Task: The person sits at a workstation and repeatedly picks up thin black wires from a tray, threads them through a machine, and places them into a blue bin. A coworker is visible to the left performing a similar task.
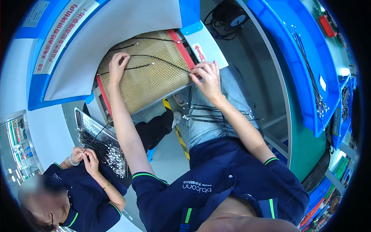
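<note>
A thin black cable stretches between my two hands over the tan mesh belt of a machine. My left hand, above the belt's left part, pinches one end. My right hand closes on the other end by the belt's red right edge. More black cables with small pale connectors lie on the mesh: one along the far side, another beneath the held one, and a short stretch beyond my left hand. Across my lap rests a bundle of similar cables.
The machine's blue-and-white hood arches over the belt's far left. At lower left, a co-worker's hands handle a cable beside a metal tray heaped with cables. On my right, a blue bin holding cables stands on a green table.
</note>
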Demonstrator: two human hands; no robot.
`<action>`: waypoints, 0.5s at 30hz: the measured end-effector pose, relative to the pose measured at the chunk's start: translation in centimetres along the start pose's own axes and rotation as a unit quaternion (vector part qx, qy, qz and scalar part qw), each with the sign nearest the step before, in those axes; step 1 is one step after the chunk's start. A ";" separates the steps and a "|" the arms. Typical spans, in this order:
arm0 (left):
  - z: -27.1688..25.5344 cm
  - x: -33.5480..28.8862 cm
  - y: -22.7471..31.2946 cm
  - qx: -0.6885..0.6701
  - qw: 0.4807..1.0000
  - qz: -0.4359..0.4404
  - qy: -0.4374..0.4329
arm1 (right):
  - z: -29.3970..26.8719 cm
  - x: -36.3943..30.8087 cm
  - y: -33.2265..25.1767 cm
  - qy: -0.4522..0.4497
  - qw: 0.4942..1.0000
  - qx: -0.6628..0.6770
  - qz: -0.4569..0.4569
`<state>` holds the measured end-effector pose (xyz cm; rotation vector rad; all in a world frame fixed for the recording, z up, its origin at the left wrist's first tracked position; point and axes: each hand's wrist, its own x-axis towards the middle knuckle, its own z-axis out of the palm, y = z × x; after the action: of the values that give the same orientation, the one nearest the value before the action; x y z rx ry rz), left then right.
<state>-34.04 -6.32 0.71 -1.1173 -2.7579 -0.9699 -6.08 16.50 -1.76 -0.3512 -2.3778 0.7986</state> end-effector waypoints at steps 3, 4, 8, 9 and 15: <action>0.5 0.2 -0.4 0.006 1.000 0.012 -0.007 | 0.0 0.0 -0.1 -0.007 1.000 -0.019 -0.001; 0.6 0.3 -0.5 0.011 1.000 0.017 -0.012 | 0.0 0.0 -0.2 -0.006 1.000 -0.026 -0.003; 0.6 0.2 -0.2 0.019 1.000 0.007 0.003 | -0.6 0.2 -0.5 -0.014 1.000 -0.022 -0.003; 0.3 0.2 -0.1 0.026 1.000 0.007 0.015 | -1.0 0.2 -0.5 -0.009 1.000 -0.010 -0.008; -1.5 -2.6 6.0 0.036 0.990 -0.006 0.133 | -6.1 -2.2 1.5 -0.028 0.997 0.064 -0.017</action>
<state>-28.58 -5.43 4.57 -0.8889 -2.5657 -0.9358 -0.51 19.53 0.20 -0.2385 -2.3643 0.9506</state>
